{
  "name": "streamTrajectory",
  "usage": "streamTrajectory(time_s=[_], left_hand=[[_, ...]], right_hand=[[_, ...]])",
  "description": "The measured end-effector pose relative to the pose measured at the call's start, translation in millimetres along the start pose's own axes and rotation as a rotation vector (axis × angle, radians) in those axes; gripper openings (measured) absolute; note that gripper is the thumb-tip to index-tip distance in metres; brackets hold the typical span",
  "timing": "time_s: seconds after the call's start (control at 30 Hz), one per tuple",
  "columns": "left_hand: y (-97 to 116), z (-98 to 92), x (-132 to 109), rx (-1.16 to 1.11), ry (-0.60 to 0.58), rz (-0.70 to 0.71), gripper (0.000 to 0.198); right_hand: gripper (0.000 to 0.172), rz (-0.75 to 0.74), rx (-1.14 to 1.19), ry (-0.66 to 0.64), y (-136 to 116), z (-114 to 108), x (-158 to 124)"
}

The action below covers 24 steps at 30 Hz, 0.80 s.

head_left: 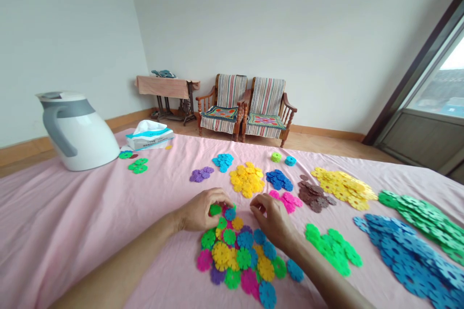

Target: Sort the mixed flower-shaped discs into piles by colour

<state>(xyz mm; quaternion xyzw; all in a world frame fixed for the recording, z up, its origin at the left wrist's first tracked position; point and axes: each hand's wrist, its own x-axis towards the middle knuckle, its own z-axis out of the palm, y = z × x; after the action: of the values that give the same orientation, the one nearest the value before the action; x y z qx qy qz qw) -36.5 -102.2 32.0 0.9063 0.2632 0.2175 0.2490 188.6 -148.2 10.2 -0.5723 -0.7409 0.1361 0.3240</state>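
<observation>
Head view: my left hand [201,212] has its fingers clamped on a green disc [215,209] atop the mixed heap [239,256] on the pink sheet [90,222]. My right hand [273,217] curls beside it; whether it grips anything, I cannot tell. I'm picking, I judge; next, lift one disc clean. Kettle [83,130] shut, contents hidden; tissue pack [150,137] shows a tissue.

The print on the tissue pack [150,137] is too small to read.

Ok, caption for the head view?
Left hand and right hand at a mixed pile of snowflake discs on a pink tablecloth.
</observation>
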Motion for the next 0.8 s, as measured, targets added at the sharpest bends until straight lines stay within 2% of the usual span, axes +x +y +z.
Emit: streamTrajectory(time_s=[0.23, 0.4, 0.53, 0.67, 0.8], left_hand=[[-1, 3.6, 1, 0.046, 0.027, -0.015, 0.034], [2, 7.5, 2, 0.059, 0.107, -0.028, 0.026], [15, 11.4, 5, 0.086, 0.173, 0.013, 0.013], [39, 15.5, 7, -0.036, 0.043, 0.038, 0.014], [60, 17.6, 9, -0.031, -0.171, 0.061, 0.036]], right_hand=[[0.012, -0.032, 0.031, -0.1, -7, -5, -1], [0.015, 0.022, 0.014, -0.052, -5, -8, 2], [0.018, 0.05, 0.036, -0.026, -2, -10, 6], [0.018, 0.089, 0.074, 0.037, 1, -20, 8], [0.019, 0.127, 0.087, 0.089, 10, -34, -2]])
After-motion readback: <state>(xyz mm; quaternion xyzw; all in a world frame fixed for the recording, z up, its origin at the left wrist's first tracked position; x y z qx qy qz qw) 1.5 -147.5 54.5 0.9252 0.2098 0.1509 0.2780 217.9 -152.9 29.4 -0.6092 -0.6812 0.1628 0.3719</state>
